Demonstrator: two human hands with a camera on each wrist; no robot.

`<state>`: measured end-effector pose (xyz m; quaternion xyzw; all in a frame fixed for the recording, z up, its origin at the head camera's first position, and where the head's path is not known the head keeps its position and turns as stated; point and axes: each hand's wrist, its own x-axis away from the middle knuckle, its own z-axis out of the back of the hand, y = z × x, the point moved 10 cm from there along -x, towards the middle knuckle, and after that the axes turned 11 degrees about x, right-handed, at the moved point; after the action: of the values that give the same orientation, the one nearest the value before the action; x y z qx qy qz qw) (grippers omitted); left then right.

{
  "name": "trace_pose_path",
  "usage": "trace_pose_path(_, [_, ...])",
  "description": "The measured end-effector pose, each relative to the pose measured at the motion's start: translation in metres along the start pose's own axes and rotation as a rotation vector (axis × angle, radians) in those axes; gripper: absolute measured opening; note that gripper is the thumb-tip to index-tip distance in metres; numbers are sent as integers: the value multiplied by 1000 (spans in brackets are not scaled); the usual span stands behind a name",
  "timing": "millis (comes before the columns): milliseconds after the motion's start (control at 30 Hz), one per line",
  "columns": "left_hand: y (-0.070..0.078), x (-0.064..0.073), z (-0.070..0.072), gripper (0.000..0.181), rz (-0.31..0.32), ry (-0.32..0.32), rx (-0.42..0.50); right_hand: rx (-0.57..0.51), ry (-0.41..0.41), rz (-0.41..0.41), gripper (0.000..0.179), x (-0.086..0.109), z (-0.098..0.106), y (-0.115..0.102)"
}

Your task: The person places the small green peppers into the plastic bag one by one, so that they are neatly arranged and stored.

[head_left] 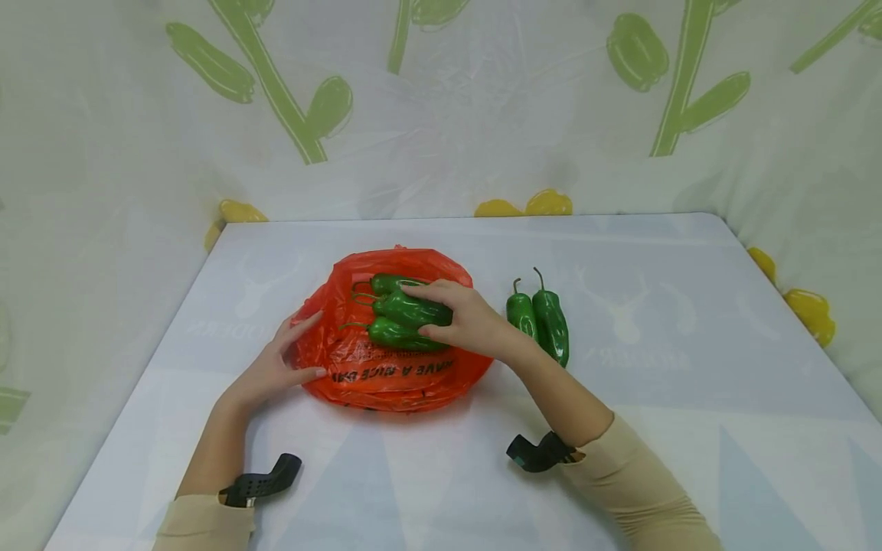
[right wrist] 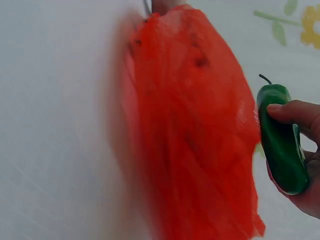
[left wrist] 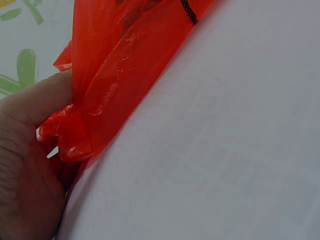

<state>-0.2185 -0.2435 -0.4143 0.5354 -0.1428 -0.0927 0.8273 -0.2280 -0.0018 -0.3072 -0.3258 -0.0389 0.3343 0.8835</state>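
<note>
1. Far off and down both sides: a pale backdrop (head_left: 482,115) printed with green stems and leaves, with yellow flower shapes (head_left: 549,203) low down.
2. Across most of the scene: a white table (head_left: 427,490) with faint grey-blue patches and triangles.
3. Left of centre on the white table: a red plastic bag (head_left: 406,392), spread wide and facing up, with black lettering (head_left: 393,373) on its near part, upside down, "HAVE A NICE" legible.
4. Coming in from the near side: a left beige sleeve (head_left: 207,524) and a right beige sleeve (head_left: 641,482), both ending at the forearm.
5. At the left edge of the red plastic bag: the left hand (head_left: 276,363), thumb and forefinger set apart on top, with crumpled plastic gathered within the grasp in the left wrist view.
6. Over the right part of the bag: the right hand (head_left: 465,314), thumb and fingers clamped on a green pepper (right wrist: 282,140), plainest in the right wrist view.
7. Inside the bag, stems leftward: a far pepper (head_left: 391,284), a middle pepper (head_left: 406,308) and a near pepper (head_left: 400,334), right ends partly under the right hand. Cannot tell for certain which one matches the wrist view.
8. Just right of the bag, side by side, stems toward the far edge: two more peppers (head_left: 551,327), the left one partly behind the forearm.
9. On the wrists: a left black camera (head_left: 265,480) and a right black camera (head_left: 540,453).
</note>
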Motion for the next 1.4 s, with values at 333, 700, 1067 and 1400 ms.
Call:
trace_pose_path(333, [0,1,0,89,17,-3,3,20,-67,28,56,0,-34,-5])
trace_pose_path(700, [2,2,0,88,14,0,0,74,-123,50,53,3,-57,-8])
trace_pose_path(1067, [0,1,0,89,26,6,-15,162,-190,9,50,5,-77,-4])
trace_pose_path(1400, [3,2,0,89,16,6,-14,253,-148,40,45,5,-79,-4])
